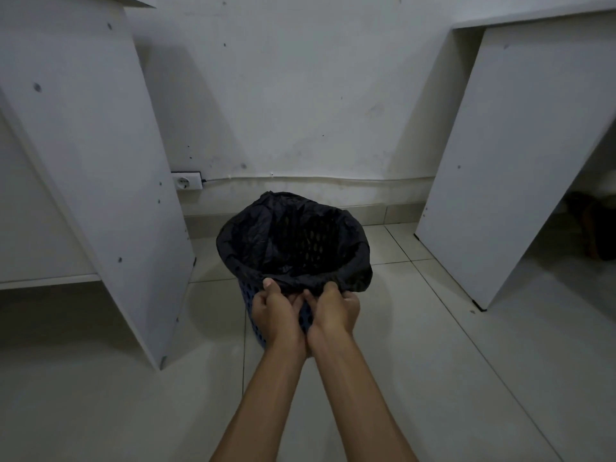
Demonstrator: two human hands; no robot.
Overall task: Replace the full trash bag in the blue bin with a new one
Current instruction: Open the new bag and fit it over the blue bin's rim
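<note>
Blue bin (248,296) mostly hidden — black bag (253,241) and hands covering it, forearms cut off below

- A blue bin (255,315) with little holes is standing on the tile floor (416,361), close to the wall (300,95).
- A black bag (266,235) is sitting inside the bin, and its edge is folding over the rim.
- The left hand (275,310) is pinching the bag edge at the near side of the rim.
- The right hand (335,310) is gripping the bag edge just beside it, and the two hands are touching.
- White boards (100,161) are standing on both sides of the bin.
- A socket (186,182) is sitting low on the wall, with a white cable (316,177) running along it.
</note>
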